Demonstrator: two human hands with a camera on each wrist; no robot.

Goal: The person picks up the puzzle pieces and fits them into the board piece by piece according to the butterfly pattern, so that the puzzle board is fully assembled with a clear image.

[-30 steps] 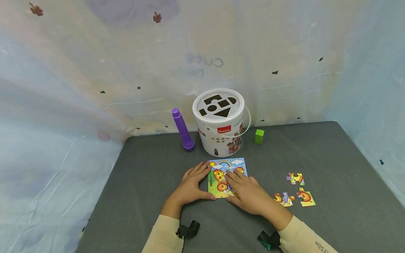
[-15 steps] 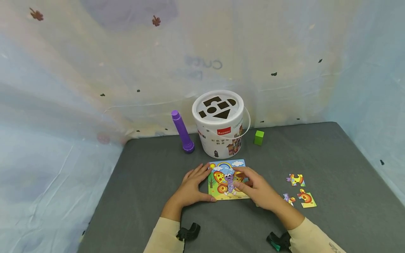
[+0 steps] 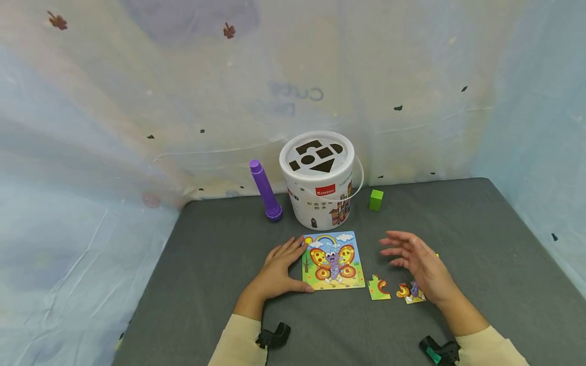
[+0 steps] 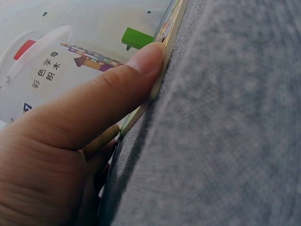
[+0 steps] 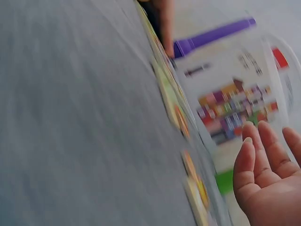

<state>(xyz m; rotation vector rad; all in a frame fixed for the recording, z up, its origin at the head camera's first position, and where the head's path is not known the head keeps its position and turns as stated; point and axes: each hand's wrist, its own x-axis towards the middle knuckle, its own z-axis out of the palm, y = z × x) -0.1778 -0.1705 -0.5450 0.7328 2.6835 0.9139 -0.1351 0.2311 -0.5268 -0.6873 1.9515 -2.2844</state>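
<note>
A square butterfly picture board (image 3: pixel 334 262) lies flat on the grey table. My left hand (image 3: pixel 277 272) rests along its left side, fingers spread at the upper left corner and thumb at the lower left one. In the left wrist view, the thumb (image 4: pixel 108 94) touches the board's edge. To the right, my right hand (image 3: pixel 426 267) is raised with loosely bent fingers and holds nothing. Below it lie a green puzzle piece (image 3: pixel 379 288) beside the board and a yellow-and-purple puzzle piece (image 3: pixel 412 292). The hand hides most of the pieces farther right.
Behind the board stands a white bucket (image 3: pixel 316 198) with shaped holes in its lid. A purple tube-shaped thing (image 3: pixel 265 190) stands to its left, and a green block (image 3: pixel 376 200) sits to its right. A pale printed curtain (image 3: pixel 220 91) hangs behind the table.
My right hand has lifted off the picture board and moved right, over the loose pieces. The board's right half and the green piece have come into view. My left hand stays put.
</note>
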